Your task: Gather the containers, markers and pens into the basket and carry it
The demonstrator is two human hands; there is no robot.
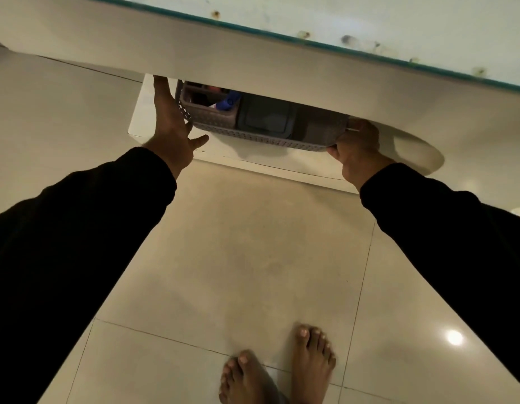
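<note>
A grey perforated plastic basket (253,137) sits on a low white shelf (223,154) under the white tabletop (253,62). Inside it I see a grey lidded container (266,119) and, at the left end, a blue item (228,104); the tabletop edge hides the basket's far part. My left hand (170,123) lies flat against the basket's left end, fingers extended and apart. My right hand (356,148) is curled around the basket's right end. Both arms wear black sleeves.
The tabletop has a teal-edged glass surface (399,27) with small stains. Below is a beige tiled floor (238,258), where my bare feet (279,371) stand. The table's round white base (416,154) shows behind my right hand.
</note>
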